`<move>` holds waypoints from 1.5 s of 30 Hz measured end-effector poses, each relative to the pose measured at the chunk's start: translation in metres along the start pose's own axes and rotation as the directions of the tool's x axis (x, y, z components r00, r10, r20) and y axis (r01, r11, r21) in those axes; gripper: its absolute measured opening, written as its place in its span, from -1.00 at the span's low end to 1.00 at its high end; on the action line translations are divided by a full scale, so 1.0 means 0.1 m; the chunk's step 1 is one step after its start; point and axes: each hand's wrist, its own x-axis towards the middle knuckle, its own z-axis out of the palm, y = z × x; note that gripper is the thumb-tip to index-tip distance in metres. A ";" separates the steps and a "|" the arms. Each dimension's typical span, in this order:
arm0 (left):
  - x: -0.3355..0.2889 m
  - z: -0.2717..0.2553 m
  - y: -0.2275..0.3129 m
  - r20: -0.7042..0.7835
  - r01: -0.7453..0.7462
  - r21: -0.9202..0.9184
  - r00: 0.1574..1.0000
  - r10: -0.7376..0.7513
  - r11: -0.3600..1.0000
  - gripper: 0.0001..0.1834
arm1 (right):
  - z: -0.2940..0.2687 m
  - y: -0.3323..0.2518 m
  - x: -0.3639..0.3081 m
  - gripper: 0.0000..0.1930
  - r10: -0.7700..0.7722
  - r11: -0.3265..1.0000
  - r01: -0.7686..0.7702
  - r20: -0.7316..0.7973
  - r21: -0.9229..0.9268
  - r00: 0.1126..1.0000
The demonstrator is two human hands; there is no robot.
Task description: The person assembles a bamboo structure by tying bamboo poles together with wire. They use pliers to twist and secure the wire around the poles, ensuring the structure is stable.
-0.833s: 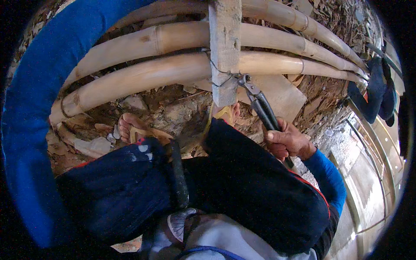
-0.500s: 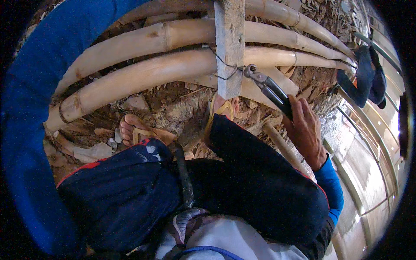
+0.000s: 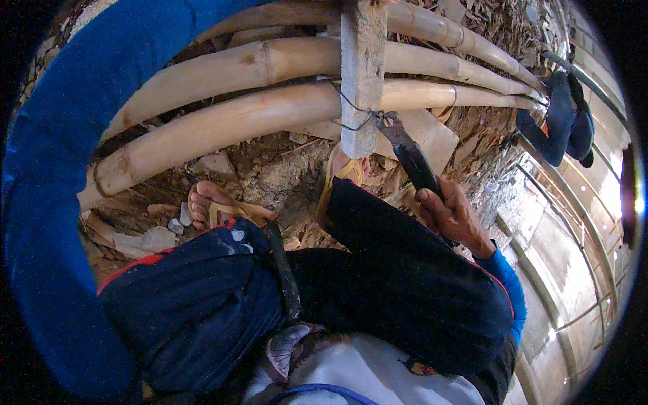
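My right hand [image 3: 455, 212] is closed round the dark handles of a pair of pincers [image 3: 410, 152]. The pincers' jaws are at the twisted end of a dark tie wire [image 3: 358, 106], which loops round the front of a pale wooden batten [image 3: 364, 57]. The batten lies across several bamboo poles [image 3: 297, 104], near its lower end. My left arm [image 3: 50, 169], in a blue sleeve, arches up the left side and over the top edge. The left hand lies beyond the picture's upper edge, so its grip is hidden.
My sandalled feet [image 3: 219, 206] rest on rough ground strewn with stones and debris. A flat board piece [image 3: 432, 138] lies behind the pincers. Another person [image 3: 570, 118] in dark clothes is at the far right. Metal bars or rails [image 3: 567, 223] run along the right side.
My right hand has moved down and left and turned the pincers, so their handles now point more steeply downward. Their jaws remain at the wire twist.
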 end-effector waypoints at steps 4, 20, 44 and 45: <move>0.08 0.01 -0.32 -0.036 -0.329 0.172 0.940 0.340 0.929 -0.33 | 0.22 0.28 0.18 -0.64 -0.055 0.987 0.056 -0.013 0.147 0.998; -0.04 -0.02 -0.13 -0.034 -0.085 -0.114 0.996 0.082 0.990 -0.27 | -0.20 0.20 0.18 -0.49 -0.120 0.950 0.045 0.231 0.309 0.965; -0.09 -0.08 -0.21 0.018 -0.028 -0.061 0.999 0.029 0.998 -0.31 | -0.49 -0.71 0.03 -0.74 -0.003 0.881 0.014 0.024 -0.474 1.000; -0.08 -0.08 -0.22 0.016 -0.037 -0.054 0.999 0.038 0.998 -0.32 | -0.50 -0.53 0.04 -0.68 -0.196 0.783 0.155 -0.003 -0.602 0.981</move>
